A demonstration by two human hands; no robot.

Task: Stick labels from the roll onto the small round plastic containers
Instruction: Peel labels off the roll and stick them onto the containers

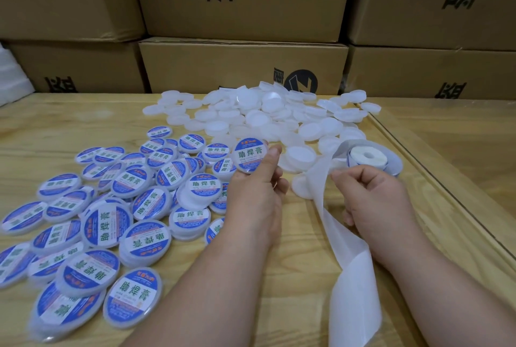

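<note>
Head view, near to far: the spent backing strip (349, 271) trails toward the camera and is pinched in the curled fingers of the right hand (371, 198). Beside it, a freshly labelled container (249, 159) is held up by its edge in the left hand (257, 196). That one is probably best dropped on the labelled pile (111, 215) at left, with the strip kept taut so the next label peels cleanly. Just behind the right hand, the label roll (368, 157) is lying flat. Farther back, the unlabelled white containers (259, 115) are heaped; whether anything is inside can't be told, lids look closed.
</note>
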